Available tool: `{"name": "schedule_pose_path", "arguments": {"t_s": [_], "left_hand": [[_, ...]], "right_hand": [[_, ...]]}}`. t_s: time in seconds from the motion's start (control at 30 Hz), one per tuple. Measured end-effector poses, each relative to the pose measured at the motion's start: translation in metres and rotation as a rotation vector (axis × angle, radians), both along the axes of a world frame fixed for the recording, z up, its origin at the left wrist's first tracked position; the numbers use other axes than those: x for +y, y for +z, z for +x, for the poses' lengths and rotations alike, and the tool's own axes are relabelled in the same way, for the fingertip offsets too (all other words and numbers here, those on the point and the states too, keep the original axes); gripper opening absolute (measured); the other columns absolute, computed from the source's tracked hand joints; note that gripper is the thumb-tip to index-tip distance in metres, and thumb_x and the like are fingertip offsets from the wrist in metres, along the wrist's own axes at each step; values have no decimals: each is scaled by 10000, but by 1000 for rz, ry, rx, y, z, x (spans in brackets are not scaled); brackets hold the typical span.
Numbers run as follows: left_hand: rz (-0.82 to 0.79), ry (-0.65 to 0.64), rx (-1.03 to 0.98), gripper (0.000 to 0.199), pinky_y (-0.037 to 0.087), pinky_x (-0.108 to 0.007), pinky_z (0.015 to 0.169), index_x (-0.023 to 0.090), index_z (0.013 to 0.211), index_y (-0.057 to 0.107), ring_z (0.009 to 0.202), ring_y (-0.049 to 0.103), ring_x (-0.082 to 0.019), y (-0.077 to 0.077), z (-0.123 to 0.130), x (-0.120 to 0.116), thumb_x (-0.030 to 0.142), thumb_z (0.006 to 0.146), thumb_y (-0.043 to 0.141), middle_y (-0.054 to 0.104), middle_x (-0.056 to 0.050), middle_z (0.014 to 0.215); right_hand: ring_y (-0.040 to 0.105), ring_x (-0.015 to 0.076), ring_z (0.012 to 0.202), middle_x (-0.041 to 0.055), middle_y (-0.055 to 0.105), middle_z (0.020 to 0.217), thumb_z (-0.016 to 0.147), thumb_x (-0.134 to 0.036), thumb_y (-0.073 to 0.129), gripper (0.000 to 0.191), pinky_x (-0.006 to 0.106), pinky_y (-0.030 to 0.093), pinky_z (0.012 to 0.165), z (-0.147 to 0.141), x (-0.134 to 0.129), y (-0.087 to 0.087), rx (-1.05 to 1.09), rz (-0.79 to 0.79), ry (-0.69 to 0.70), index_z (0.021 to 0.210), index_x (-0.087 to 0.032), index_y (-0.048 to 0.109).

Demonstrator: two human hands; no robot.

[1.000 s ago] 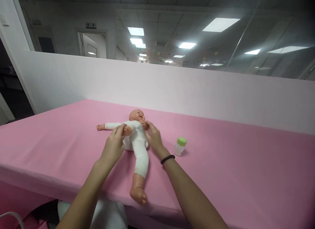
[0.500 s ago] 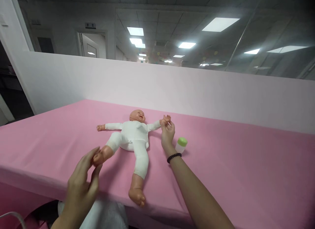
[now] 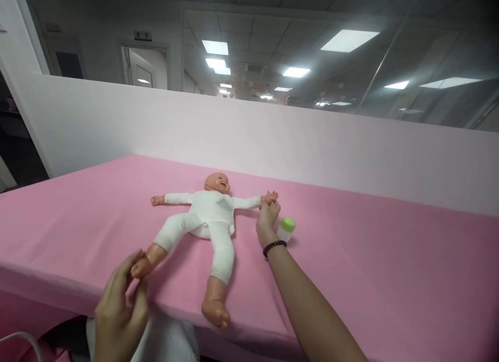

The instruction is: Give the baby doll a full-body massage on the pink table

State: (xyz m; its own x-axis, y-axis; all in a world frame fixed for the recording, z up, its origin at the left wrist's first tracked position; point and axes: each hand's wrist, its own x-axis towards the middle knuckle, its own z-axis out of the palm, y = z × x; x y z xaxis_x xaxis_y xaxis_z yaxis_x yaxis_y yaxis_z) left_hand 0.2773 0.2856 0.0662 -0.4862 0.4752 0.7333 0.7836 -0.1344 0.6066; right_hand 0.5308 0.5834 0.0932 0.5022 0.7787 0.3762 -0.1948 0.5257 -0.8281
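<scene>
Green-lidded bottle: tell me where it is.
In the head view, the green-lidded bottle stands on the pink tablecloth, right of centre, beside the right hand and black beaded bracelet.

Ceiling panels [image 3: 350,40] glare against dimness above the white partition [image 3: 273,138]. Below it, the light is muted and shadows soft.
</scene>
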Motion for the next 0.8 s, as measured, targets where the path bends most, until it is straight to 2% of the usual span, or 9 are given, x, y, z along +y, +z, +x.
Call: {"name": "schedule_pose_path", "arguments": {"t_s": [0.1, 0.2, 0.27, 0.33, 0.43, 0.53, 0.6, 0.7, 0.8], "left_hand": [[59, -29, 50, 454, 568, -484, 985, 324, 1375, 551, 1082, 686, -284, 38, 0, 35, 305, 921, 538, 681, -50, 1253], [0, -195, 190, 469, 559, -421, 971, 244, 1352, 555, 1176, 638, -278, 66, 9, 85, 162, 899, 470, 665, -84, 1275], [-105, -250, 232, 575, 568, -394, 927, 207, 1392, 528, 1181, 629, -280, 72, 18, 115, 69, 840, 449, 642, -115, 1300], [-213, -277, 275, 670, 574, -384, 881, 166, 1431, 499, 1145, 640, -289, 70, 27, 136, 9, 782, 445, 628, -151, 1310], [-283, -270, 340, 745, 575, -382, 834, 134, 1464, 468, 1074, 660, -286, 62, 35, 151, -41, 741, 416, 613, -182, 1321], [-232, -297, 357, 702, 581, -382, 813, 136, 1458, 470, 1057, 666, -275, 61, 34, 146, -34, 781, 395, 618, -179, 1307], [-147, -336, 329, 620, 582, -397, 863, 156, 1453, 474, 1125, 648, -275, 65, 29, 133, 15, 853, 402, 620, -164, 1310], [-18, -322, 245, 514, 553, -424, 981, 210, 1467, 466, 1250, 597, -275, 69, 18, 96, 160, 956, 454, 614, -132, 1353], [-11, -256, 123, 516, 571, -409, 957, 243, 1480, 469, 1165, 656, -268, 52, 5, 48, 292, 970, 525, 644, -111, 1324]], "right_hand": [[553, 202, 1313, 157, 532, 1460, 875, -366, 646, 496, 400, 438, 1121, -20, -18, 20, -202, 192, 63, 1306, -179, 487], [573, 214, 1277, 129, 601, 1387, 935, -334, 585, 422, 416, 428, 1119, -37, -36, 20, -517, 265, 107, 1326, -196, 505], [589, 238, 1231, 118, 644, 1322, 954, -289, 540, 380, 446, 429, 1101, -44, -42, 13, -765, 299, 116, 1324, -202, 535], [591, 261, 1206, 117, 664, 1291, 955, -235, 504, 365, 479, 418, 1093, -47, -45, 4, -980, 344, 129, 1314, -199, 562], [590, 269, 1206, 121, 654, 1318, 964, -192, 463, 355, 492, 407, 1089, -50, -47, -3, -1136, 384, 134, 1299, -192, 580], [592, 270, 1202, 119, 655, 1318, 971, -195, 457, 347, 493, 402, 1090, -50, -49, -1, -1138, 377, 136, 1292, -198, 589], [594, 268, 1200, 114, 662, 1301, 959, -216, 489, 349, 490, 408, 1092, -49, -49, 3, -1032, 337, 136, 1295, -204, 584], [596, 240, 1220, 115, 644, 1328, 937, -296, 559, 381, 453, 442, 1086, -43, -44, 10, -677, 237, 125, 1306, -205, 545], [581, 207, 1273, 146, 568, 1437, 898, -362, 622, 456, 412, 458, 1092, -33, -29, 13, -256, 181, 121, 1301, -194, 491]]}}
